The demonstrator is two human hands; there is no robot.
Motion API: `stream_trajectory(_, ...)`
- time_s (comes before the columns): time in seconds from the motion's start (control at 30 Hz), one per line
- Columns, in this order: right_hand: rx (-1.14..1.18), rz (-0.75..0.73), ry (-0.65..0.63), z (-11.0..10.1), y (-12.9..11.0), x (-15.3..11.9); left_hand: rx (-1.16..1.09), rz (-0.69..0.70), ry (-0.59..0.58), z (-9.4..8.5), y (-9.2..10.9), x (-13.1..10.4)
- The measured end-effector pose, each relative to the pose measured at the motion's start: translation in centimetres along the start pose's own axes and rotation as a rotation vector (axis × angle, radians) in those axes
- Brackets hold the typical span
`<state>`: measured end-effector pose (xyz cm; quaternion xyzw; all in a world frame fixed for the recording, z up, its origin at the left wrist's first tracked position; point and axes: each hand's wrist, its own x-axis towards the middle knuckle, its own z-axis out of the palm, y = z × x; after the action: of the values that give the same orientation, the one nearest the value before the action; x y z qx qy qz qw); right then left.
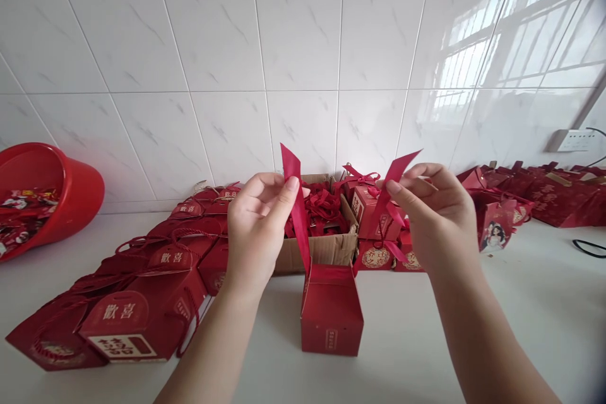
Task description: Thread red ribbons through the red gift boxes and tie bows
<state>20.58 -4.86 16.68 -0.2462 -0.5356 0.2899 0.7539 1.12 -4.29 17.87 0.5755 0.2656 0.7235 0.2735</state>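
My left hand (pixel 260 221) pinches one end of a red ribbon (pixel 299 221) between thumb and fingers. That ribbon runs down to the top of a small red gift box (pixel 331 322), which stands upright on the white table in front of me. Another red ribbon end (pixel 399 167) is pinched in my right hand (pixel 438 208), raised at about the same height. Whether both ends belong to one ribbon cannot be made out. Behind the box is an open cardboard carton (pixel 322 249) with a heap of red ribbons (pixel 324 208) inside.
Finished-looking red boxes with cord handles (pixel 142 306) stand in rows at left. Ribbon-tied boxes (pixel 376 218) are stacked beside the carton. A tilted red bucket (pixel 80 183) holds small packets. More red boxes (pixel 553 196) and a power strip (pixel 572 140) are at right, by the tiled wall.
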Motion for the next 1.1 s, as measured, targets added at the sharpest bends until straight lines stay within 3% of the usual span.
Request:
stream_trajectory(0.17,-0.012,0.029,-0.062,0.3,0.3,-0.1,-0.005,-0.092,-0.184,-0.1,0.2,-0.3)
stream_trajectory(0.4,0.021,0.113,-0.226,1.4,0.5,-0.7,0.274,-0.092,-0.426,0.5,0.6,-1.0)
stream_trajectory(0.63,-0.074,0.11,-0.426,1.5,0.6,-1.1,0.287,-0.189,-0.428,0.6,0.7,-1.1)
stream_trajectory(0.73,-0.093,0.09,-0.482,1.4,0.7,-1.1,0.286,-0.149,-0.425,0.6,0.5,-1.1)
stream_trajectory(0.87,-0.047,0.084,-0.561,1.5,0.6,-1.1,0.295,-0.049,-0.326,0.6,0.4,-1.1)
stream_trajectory(1.1,-0.05,0.098,-0.541,1.5,0.9,-0.9,0.272,0.016,-0.353,0.5,0.0,-1.1)
